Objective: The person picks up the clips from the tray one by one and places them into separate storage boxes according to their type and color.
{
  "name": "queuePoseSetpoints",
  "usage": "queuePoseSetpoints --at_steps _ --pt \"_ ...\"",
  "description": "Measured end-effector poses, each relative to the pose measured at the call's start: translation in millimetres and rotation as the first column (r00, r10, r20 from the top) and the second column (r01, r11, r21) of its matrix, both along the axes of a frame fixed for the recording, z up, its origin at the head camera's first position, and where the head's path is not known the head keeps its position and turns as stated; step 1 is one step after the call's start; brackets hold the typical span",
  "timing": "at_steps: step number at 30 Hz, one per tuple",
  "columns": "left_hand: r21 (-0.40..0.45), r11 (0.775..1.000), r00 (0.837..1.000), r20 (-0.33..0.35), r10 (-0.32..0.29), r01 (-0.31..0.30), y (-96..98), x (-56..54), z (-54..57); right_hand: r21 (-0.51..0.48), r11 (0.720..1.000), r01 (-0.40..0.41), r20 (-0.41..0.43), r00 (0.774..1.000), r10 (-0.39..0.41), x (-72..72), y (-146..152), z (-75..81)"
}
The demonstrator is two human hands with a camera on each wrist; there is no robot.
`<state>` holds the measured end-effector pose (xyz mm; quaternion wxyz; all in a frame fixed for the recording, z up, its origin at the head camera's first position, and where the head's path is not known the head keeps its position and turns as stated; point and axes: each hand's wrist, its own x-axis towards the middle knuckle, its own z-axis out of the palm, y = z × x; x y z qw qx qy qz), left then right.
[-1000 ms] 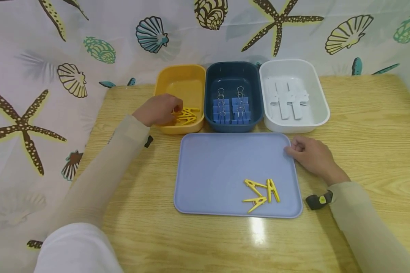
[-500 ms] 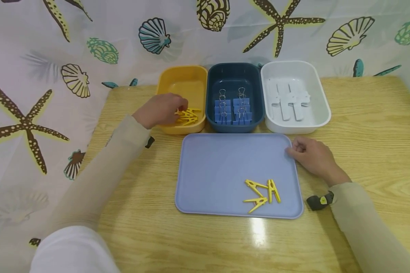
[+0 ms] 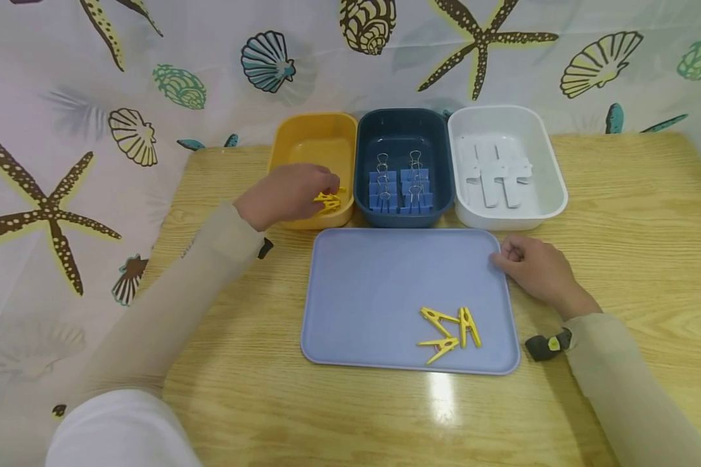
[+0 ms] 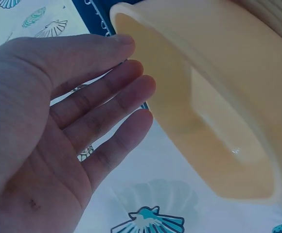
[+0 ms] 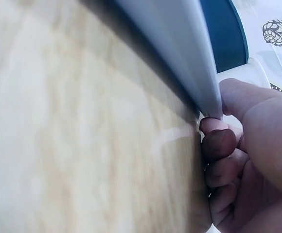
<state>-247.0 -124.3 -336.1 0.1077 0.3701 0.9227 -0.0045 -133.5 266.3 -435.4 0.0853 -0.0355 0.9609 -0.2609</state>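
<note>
My left hand (image 3: 295, 191) reaches over the near part of the orange bin (image 3: 318, 139), above a small heap of yellow clothespins (image 3: 329, 202). Its fingers look relaxed and the thumb lies close to the index finger in the left wrist view; nothing shows between them there, though the fingertips partly cover the heap in the head view. With thumb on top and curled fingers below, my right hand (image 3: 534, 269) pinches the rim of the blue-grey tray (image 3: 374, 279) near its upper right corner. Three yellow clothespins (image 3: 441, 344) lie at the tray's lower right.
A dark blue bin (image 3: 403, 120) with several blue binder clips (image 3: 383, 191) stands beside the orange one. Right of it, a white bin (image 3: 540, 194) holds white flat clips (image 3: 496, 175). A patterned cloth (image 3: 321, 52) hangs behind the wooden table (image 3: 245, 389).
My left hand has shifted slightly to the right over the heap of clothespins, covering more of it. The right hand keeps its place at the tray rim. The head view has drifted slightly.
</note>
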Motion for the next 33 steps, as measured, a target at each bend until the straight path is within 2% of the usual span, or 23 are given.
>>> queuePoseSetpoints --at_steps 7,14,26,33 --pt "0.004 0.999 0.999 -0.031 -0.035 0.035 11.1 12.5 6.3 -0.001 1.000 0.003 0.005 1.000 -0.003 -0.3 0 -1.1" --pt "-0.003 0.997 0.997 -0.014 -0.079 0.079 22.7 23.9 11.5 0.001 1.000 0.008 0.012 1.000 -0.008 -0.1 0 -1.1" --pt "0.012 0.981 0.979 -0.075 -0.191 0.192 37.0 38.2 10.0 -0.004 1.000 0.009 0.007 1.000 -0.009 -0.2 1 -1.5" --pt "-0.009 0.973 0.973 -0.019 -0.229 0.229 46.3 48.3 8.9 -0.005 1.000 0.006 0.016 1.000 -0.006 -0.1 1 -1.5"
